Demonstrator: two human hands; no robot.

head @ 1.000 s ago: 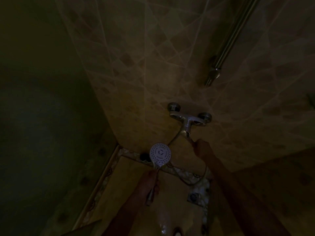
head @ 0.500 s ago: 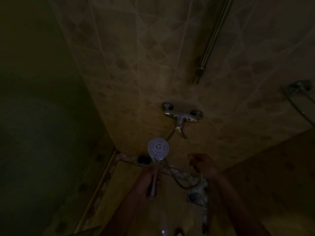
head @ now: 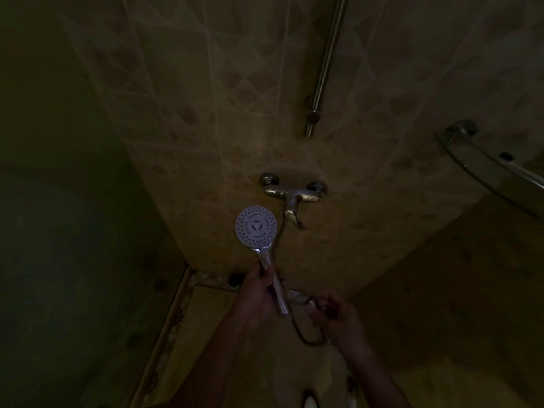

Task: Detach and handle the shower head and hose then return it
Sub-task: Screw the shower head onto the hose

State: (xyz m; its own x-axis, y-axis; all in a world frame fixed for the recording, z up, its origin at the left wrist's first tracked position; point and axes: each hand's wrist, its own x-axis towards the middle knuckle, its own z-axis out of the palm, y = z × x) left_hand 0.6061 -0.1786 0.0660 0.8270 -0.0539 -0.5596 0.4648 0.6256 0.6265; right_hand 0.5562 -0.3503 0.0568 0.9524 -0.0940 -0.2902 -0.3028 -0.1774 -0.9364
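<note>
Dim shower stall, tiled wall (head: 182, 119) in a diamond pattern ahead, a darker plain wall at the left. The left hand (head: 259, 293) is clenched round the handle of the shower head (head: 256, 227), round face tilted up toward the camera, just below and left of the tap (head: 290, 195). The hose (head: 300, 334) loops low from the handle's end to the right hand (head: 335, 316), fingers curled at it; how firmly, I cannot tell. A metal rail (head: 325, 66) runs up the wall, and a glass shelf (head: 485, 169) sits at the right.
</note>
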